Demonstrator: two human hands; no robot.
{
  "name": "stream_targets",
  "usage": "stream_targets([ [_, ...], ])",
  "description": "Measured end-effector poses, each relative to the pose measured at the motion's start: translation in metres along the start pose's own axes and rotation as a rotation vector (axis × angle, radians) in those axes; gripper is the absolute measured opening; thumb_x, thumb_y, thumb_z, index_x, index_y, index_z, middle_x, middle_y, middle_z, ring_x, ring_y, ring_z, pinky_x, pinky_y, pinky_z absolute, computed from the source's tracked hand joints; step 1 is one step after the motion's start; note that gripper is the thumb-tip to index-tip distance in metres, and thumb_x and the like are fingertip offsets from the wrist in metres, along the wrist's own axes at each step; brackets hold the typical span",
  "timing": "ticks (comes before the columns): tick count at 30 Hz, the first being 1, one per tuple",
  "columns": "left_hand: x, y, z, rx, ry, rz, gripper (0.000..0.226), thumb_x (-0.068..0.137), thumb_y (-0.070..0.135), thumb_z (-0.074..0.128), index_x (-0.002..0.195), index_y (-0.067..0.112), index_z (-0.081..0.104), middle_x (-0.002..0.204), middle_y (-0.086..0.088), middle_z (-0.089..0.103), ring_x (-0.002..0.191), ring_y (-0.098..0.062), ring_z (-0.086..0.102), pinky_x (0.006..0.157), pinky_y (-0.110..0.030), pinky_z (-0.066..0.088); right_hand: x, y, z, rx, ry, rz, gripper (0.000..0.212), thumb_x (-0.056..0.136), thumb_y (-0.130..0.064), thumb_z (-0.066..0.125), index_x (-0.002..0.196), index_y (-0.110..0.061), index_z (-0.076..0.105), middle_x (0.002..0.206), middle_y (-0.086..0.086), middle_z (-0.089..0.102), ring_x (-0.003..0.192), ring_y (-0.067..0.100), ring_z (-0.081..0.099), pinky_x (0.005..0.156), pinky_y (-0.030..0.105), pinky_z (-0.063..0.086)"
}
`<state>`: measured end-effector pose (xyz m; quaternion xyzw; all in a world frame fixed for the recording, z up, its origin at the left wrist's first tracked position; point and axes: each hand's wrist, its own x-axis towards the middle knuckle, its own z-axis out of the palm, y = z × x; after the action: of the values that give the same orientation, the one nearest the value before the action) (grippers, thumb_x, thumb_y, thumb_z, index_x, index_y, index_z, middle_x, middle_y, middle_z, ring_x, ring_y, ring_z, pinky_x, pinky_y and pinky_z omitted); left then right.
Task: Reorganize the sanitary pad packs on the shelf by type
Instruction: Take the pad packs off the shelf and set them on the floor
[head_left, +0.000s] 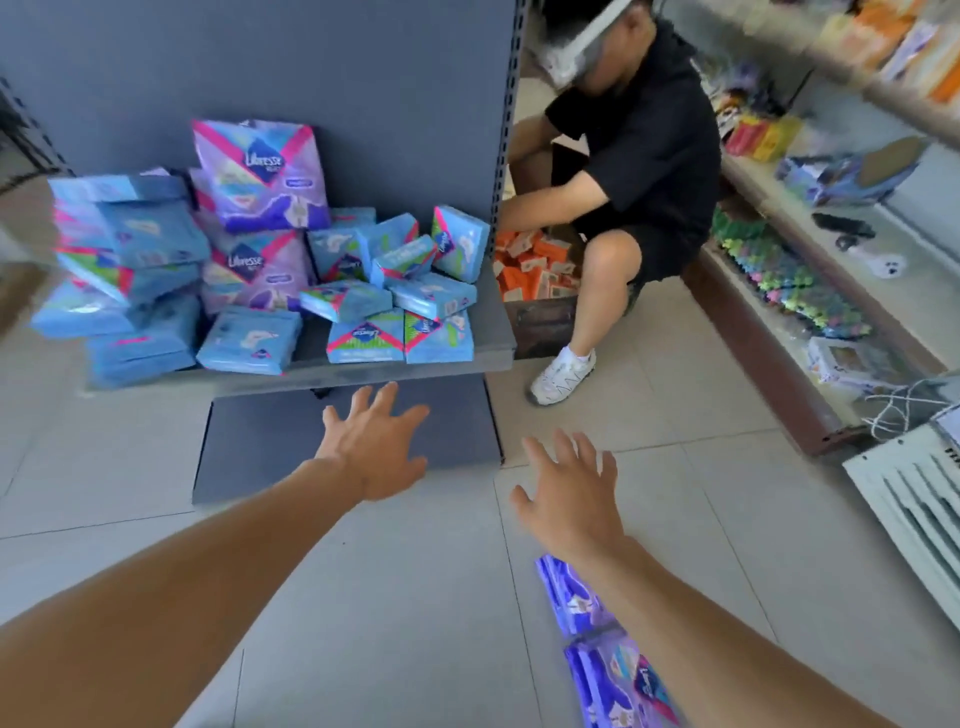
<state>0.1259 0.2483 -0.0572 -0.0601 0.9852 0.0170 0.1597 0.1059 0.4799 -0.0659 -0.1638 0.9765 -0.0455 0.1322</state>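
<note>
A grey shelf (488, 358) holds a jumble of pad packs. Two big purple packs (262, 176) stand at the back, one above the other. Blue boxes (130, 244) are stacked at the left, and small blue packs (400, 291) lie mixed at the right. Below the shelf's front edge, my left hand (374, 447) reaches forward with its fingers spread and holds nothing. My right hand (571, 493) is stretched out lower and further right, also spread and empty. Two purple packs (597, 644) lie on the floor beside my right forearm.
A person in black (639, 156) crouches right of the shelf by a box of orange packs (535, 265). Shelves of goods (805, 270) run along the right wall. A white grille (914, 499) lies at the lower right. A grey base plate (291, 447) sits under the shelf.
</note>
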Motion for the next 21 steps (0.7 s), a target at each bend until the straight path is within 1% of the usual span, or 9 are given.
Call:
stream_targets([
  [4, -0.018, -0.042, -0.017, -0.014, 0.076, -0.078, 0.067, 0.086, 0.054, 0.053, 0.146, 0.040, 0.027, 0.157, -0.005, 0.014, 0.144, -0.028, 0.013, 0.111, -0.061, 0.018, 0.007, -0.024, -0.020, -0.019, 0.021, -0.059, 0.058, 0.095, -0.043, 0.044, 0.149, -0.029, 0.025, 0.156, 0.002, 0.020, 0.145, 0.025, 0.013, 0.115, 0.054, 0.012],
  [8, -0.021, -0.091, -0.031, -0.073, 0.168, -0.198, 0.067, 0.084, 0.053, 0.056, 0.144, 0.039, 0.030, 0.157, -0.006, 0.015, 0.145, -0.028, 0.010, 0.110, -0.061, 0.018, 0.035, -0.064, -0.038, -0.035, 0.100, -0.157, 0.058, 0.094, -0.044, 0.045, 0.146, -0.027, 0.030, 0.152, 0.001, 0.029, 0.142, 0.024, 0.020, 0.110, 0.049, 0.021],
  [10, -0.022, -0.116, -0.031, -0.090, 0.188, -0.249, 0.070, 0.083, 0.053, 0.058, 0.145, 0.038, 0.028, 0.157, -0.006, 0.015, 0.145, -0.029, 0.011, 0.110, -0.060, 0.020, 0.053, -0.088, -0.043, -0.055, 0.143, -0.215, 0.058, 0.091, -0.046, 0.047, 0.143, -0.026, 0.035, 0.146, -0.001, 0.039, 0.137, 0.023, 0.029, 0.106, 0.047, 0.028],
  [12, -0.021, -0.141, -0.026, -0.125, 0.204, -0.296, 0.073, 0.083, 0.052, 0.059, 0.146, 0.037, 0.025, 0.158, -0.006, 0.015, 0.144, -0.030, 0.013, 0.111, -0.059, 0.020, 0.075, -0.116, -0.044, -0.042, 0.146, -0.246, 0.058, 0.090, -0.048, 0.048, 0.142, -0.025, 0.038, 0.140, -0.001, 0.046, 0.134, 0.023, 0.034, 0.103, 0.045, 0.033],
  [14, -0.015, -0.167, -0.023, -0.147, 0.233, -0.338, 0.076, 0.082, 0.051, 0.060, 0.146, 0.037, 0.023, 0.158, -0.006, 0.016, 0.143, -0.032, 0.016, 0.111, -0.058, 0.021, 0.099, -0.147, -0.047, 0.020, 0.137, -0.248, 0.057, 0.090, -0.048, 0.050, 0.141, -0.024, 0.039, 0.138, 0.000, 0.048, 0.134, 0.024, 0.035, 0.104, 0.046, 0.036],
  [16, -0.003, -0.191, -0.022, -0.169, 0.250, -0.370, 0.080, 0.081, 0.051, 0.061, 0.148, 0.037, 0.020, 0.158, -0.008, 0.016, 0.142, -0.033, 0.019, 0.112, -0.056, 0.023, 0.121, -0.177, -0.050, 0.100, 0.147, -0.254, 0.051, 0.088, -0.045, 0.053, 0.134, -0.024, 0.044, 0.132, -0.001, 0.053, 0.129, 0.026, 0.040, 0.103, 0.049, 0.037],
  [18, 0.015, -0.215, -0.019, -0.226, 0.260, -0.401, 0.085, 0.080, 0.050, 0.063, 0.150, 0.035, 0.018, 0.158, -0.010, 0.017, 0.141, -0.035, 0.021, 0.112, -0.053, 0.025, 0.149, -0.207, -0.049, 0.140, 0.147, -0.271, 0.045, 0.088, -0.042, 0.054, 0.128, -0.022, 0.048, 0.128, 0.000, 0.055, 0.124, 0.027, 0.044, 0.101, 0.049, 0.039],
  [21, 0.049, -0.239, -0.014, -0.303, 0.264, -0.373, 0.088, 0.080, 0.048, 0.064, 0.150, 0.032, 0.014, 0.157, -0.011, 0.017, 0.140, -0.036, 0.023, 0.111, -0.050, 0.027, 0.196, -0.248, -0.046, 0.124, 0.124, -0.305, 0.049, 0.091, -0.041, 0.053, 0.132, -0.017, 0.046, 0.132, 0.003, 0.054, 0.125, 0.029, 0.043, 0.101, 0.047, 0.038],
])
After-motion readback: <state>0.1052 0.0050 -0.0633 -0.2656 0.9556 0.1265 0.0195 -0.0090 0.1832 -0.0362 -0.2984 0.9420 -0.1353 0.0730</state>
